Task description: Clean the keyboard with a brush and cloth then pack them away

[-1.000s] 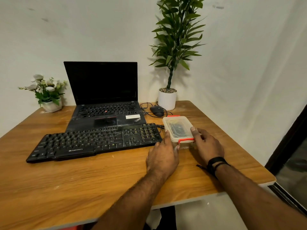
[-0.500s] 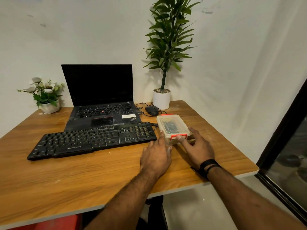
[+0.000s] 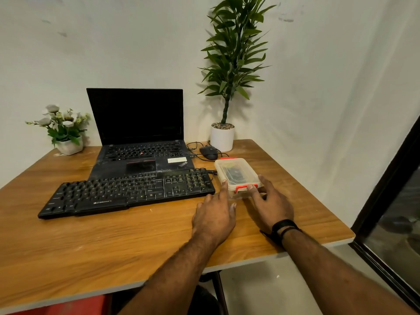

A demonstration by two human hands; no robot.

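A black full-size keyboard (image 3: 127, 192) lies across the wooden table (image 3: 113, 242), its back edge against the front of an open black laptop (image 3: 141, 142) whose screen is dark. Just to the right of the keyboard's number pad sits a clear plastic box (image 3: 237, 176) with a lid and red-orange latches; one latch (image 3: 245, 187) faces the person, another shows at the far end. Something dark lies inside it (I cannot make out what through the cloudy plastic).

Both hands are at the near end of that box. The left hand (image 3: 214, 214) lies flat, fingers straight, with one fingertip touching the box's near left corner; it grips nothing. The right hand (image 3: 271, 202) is spread too, one finger laid against the near latch and the thumb resting along the box's right side, touching rather than clasping. A black band (image 3: 284, 227) wraps the right wrist.

Behind the box a black mouse (image 3: 208, 153) rests among its looped cable, beside a white pot holding a tall leafy plant (image 3: 229, 64). At the table's far left corner stands a small white pot of pale flowers (image 3: 61, 130).
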